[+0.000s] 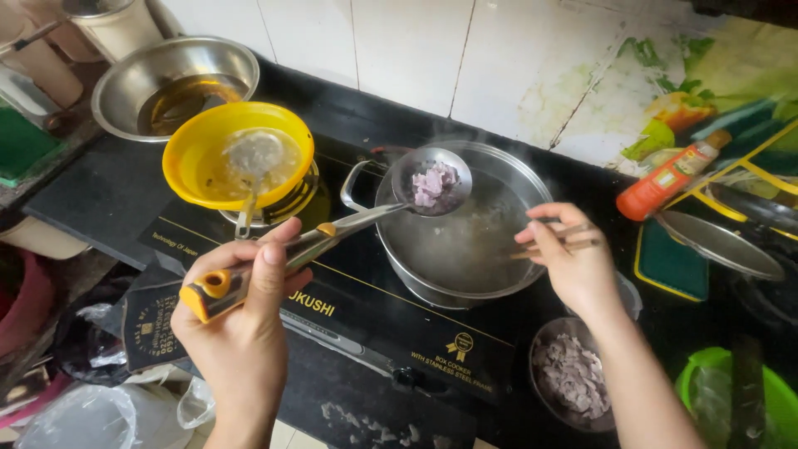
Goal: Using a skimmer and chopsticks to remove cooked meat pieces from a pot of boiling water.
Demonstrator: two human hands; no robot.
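Left hand [241,333] holds ladle [431,185] over pot [465,241], beside right hand [573,262].

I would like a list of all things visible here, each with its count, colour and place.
skimmer ladle: one, steel with grey and orange handle, above the pot, holding pinkish meat pieces
pot: one, steel, steaming, centre, on the cooktop
cooktop: one, black, centre
chopsticks: one pair, wooden, over pot's right rim
yellow bowl: one, upper left, strainer inside
steel bowl: one, top left, dark liquid inside
meat bowl: one, lower right, holding sliced meat
sauce bottle: one, orange-red, right
green bowl: one, bottom right corner
left hand: grips ladle handle
right hand: holds chopsticks
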